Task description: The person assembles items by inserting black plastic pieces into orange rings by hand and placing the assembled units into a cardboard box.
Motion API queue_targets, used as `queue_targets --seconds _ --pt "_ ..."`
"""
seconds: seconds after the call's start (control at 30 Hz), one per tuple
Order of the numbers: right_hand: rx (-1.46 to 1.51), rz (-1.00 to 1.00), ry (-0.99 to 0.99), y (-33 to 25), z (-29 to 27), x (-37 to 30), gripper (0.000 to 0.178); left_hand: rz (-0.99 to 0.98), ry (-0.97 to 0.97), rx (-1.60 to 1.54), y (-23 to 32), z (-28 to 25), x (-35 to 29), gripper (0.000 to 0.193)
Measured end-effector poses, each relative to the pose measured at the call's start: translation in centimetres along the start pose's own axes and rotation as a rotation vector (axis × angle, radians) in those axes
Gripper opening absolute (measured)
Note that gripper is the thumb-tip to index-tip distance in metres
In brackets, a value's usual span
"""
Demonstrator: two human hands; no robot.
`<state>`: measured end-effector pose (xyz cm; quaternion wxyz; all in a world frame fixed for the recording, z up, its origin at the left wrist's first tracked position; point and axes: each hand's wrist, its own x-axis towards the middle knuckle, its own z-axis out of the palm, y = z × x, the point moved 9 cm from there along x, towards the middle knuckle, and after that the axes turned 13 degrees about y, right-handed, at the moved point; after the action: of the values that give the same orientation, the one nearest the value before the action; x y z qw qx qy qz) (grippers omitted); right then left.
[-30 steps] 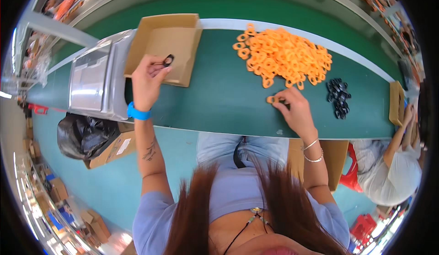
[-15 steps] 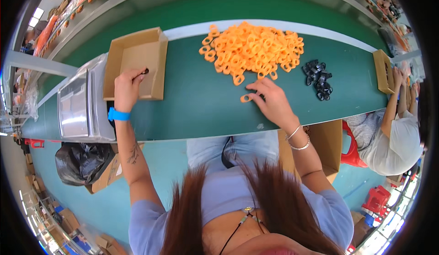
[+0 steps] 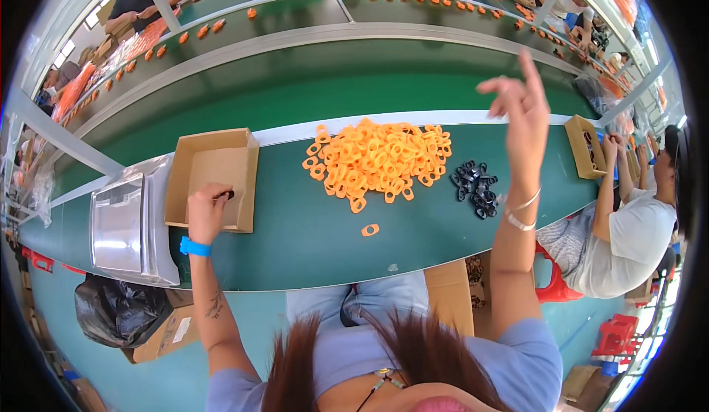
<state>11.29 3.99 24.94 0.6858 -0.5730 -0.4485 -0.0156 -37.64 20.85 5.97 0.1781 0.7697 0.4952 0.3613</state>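
My left hand (image 3: 207, 211) is over the near side of an open cardboard box (image 3: 247, 183). Its thumb and fingers pinch a small black plastic part (image 3: 230, 195). My right hand (image 3: 521, 105) is raised high above the bench, its index finger stretched out and the others loosely bent, with nothing seen in it. A big pile of orange oval rings (image 3: 380, 157) lies mid-bench. To its right is a small heap of black plastic parts (image 3: 476, 188). One single orange ring (image 3: 370, 229) lies apart, nearer to me.
A grey machine with a clear lid (image 3: 118, 216) stands left of the box. At the bench's right end a person (image 3: 628, 227) works beside another cardboard box (image 3: 580, 150). Beyond runs a conveyor (image 3: 310, 21) carrying orange parts, with several people behind it. A black bag (image 3: 122, 309) is below left.
My right hand has risen from beside the single orange ring, up and to the right. My left hand still pinches the black part at the box. The view has tilted up.
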Motion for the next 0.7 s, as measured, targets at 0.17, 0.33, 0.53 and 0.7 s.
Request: queue_targets --seconds 0.17,0.33,0.53,0.7 --pt "0.038 0.101 -0.181 0.5 5.6 -2.8 0.038 -0.12 0.168 0.05 -3.2 -2.5 -1.4 0.037" --pt "-0.204 0.212 -0.472 6.6 6.8 -17.2 0.022 -0.052 0.089 0.11 -0.5 -0.1 0.2 0.032" --pt "-0.241 -0.002 -0.625 4.7 7.6 -25.4 0.023 -0.082 -0.049 0.141 -1.1 1.4 0.9 0.023" --pt "-0.213 0.114 -0.597 7.1 8.1 -26.0 0.025 -0.073 -0.162 0.135 -1.4 0.9 0.2 0.015"
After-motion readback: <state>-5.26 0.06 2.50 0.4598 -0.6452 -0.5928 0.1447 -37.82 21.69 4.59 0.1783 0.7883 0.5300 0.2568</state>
